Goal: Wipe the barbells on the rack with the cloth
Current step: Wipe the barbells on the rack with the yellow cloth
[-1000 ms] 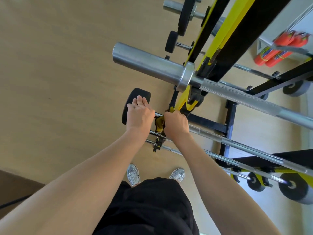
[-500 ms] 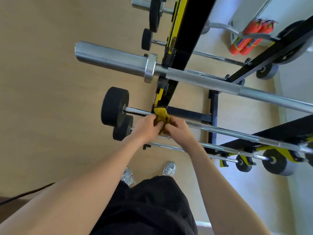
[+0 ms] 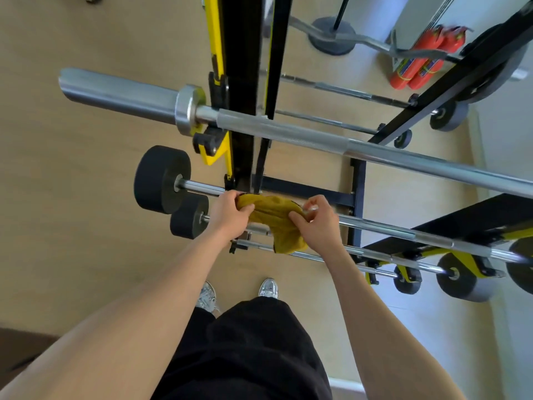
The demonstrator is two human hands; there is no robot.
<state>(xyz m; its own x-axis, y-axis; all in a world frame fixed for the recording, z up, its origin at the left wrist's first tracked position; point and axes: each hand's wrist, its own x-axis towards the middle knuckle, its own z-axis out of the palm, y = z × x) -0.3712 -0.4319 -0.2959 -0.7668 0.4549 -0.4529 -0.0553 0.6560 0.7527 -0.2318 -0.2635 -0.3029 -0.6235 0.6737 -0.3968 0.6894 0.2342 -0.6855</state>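
Your cloth [image 3: 275, 219] lies over a low barbell [image 3: 403, 230] on the rack [image 3: 245, 82], between your hands; the big bar [image 3: 288, 131] sits above.

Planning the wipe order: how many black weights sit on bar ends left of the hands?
2: a larger weight on the upper thin bar's end, and a smaller weight just below it, nearer the left hand. Others may hide beneath.

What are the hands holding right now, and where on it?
Both hands hold the yellow cloth: the left hand bunches its left end, the right hand pinches its right edge, spread over a fixed barbell.
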